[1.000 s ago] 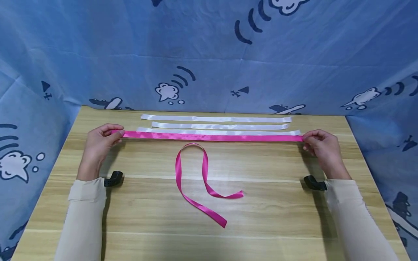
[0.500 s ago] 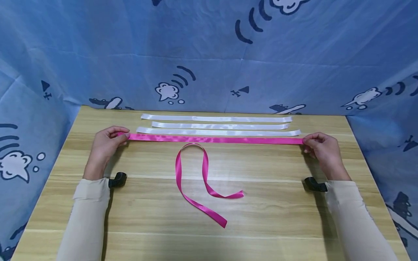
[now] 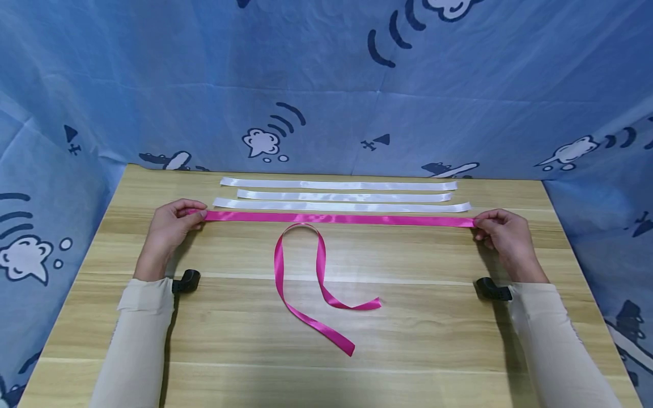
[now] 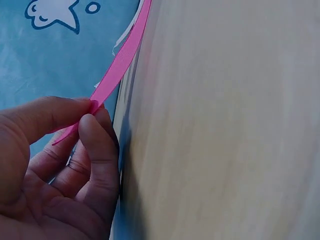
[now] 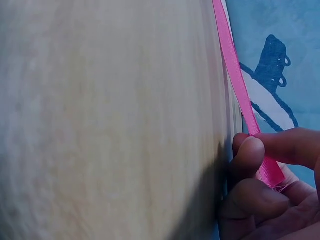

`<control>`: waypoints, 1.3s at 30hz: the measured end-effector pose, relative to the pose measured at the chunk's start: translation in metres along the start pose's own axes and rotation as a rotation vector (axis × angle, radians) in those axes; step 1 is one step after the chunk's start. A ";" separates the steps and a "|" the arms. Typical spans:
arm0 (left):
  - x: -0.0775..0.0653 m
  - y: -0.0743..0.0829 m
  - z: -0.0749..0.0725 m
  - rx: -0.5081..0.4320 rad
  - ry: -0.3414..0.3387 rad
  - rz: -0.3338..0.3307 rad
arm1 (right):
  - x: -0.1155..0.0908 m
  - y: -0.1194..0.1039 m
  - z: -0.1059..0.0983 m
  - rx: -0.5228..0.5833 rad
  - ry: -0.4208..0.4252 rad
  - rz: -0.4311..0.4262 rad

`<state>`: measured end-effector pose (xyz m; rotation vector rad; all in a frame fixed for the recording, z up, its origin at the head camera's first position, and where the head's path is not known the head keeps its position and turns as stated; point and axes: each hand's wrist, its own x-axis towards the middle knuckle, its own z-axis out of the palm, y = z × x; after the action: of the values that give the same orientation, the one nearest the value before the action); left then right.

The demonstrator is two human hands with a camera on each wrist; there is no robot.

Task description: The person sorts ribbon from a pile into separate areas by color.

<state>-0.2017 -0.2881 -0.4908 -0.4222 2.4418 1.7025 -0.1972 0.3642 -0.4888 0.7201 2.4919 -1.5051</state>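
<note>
A bright pink satin ribbon (image 3: 336, 219) runs nearly straight from side to side between both hands, just in front of the white ribbons. My left hand (image 3: 173, 226) pinches its left end between thumb and forefinger; a short tail of ribbon (image 4: 112, 75) pokes out past the fingers in the left wrist view. At the other end, my right hand (image 3: 506, 238) pinches the ribbon likewise, and its frayed tip (image 5: 272, 175) shows below the thumb in the right wrist view. Whether the ribbon's middle touches the table cannot be told.
Three white ribbons, the far one (image 3: 336, 185), the middle one (image 3: 342, 196) and the near one (image 3: 342, 206), lie parallel toward the table's back edge. A second pink ribbon (image 3: 278, 266) lies in a loose loop on the wooden table (image 3: 229, 340). Blue patterned cloth (image 3: 326, 68) hangs behind.
The held pink ribbon has come slightly nearer the person, off the near white ribbon it partly covered. My left hand has moved right and slightly nearer; the right hand has shifted slightly nearer.
</note>
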 end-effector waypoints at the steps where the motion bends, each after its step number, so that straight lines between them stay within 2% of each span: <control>1: 0.000 0.000 0.000 0.003 -0.002 0.000 | 0.000 0.000 0.000 0.000 0.000 0.001; 24: -0.004 0.001 -0.003 0.024 -0.007 -0.037 | 0.000 0.000 0.001 -0.019 0.005 0.000; 33: -0.007 -0.001 -0.011 0.082 0.033 -0.075 | -0.002 0.001 -0.002 0.033 0.000 -0.007; 39: -0.010 -0.004 -0.020 0.078 0.049 -0.032 | -0.002 0.002 -0.006 0.067 0.034 0.003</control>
<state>-0.1905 -0.3069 -0.4842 -0.4965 2.5109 1.5972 -0.1937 0.3693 -0.4872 0.7657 2.4735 -1.5958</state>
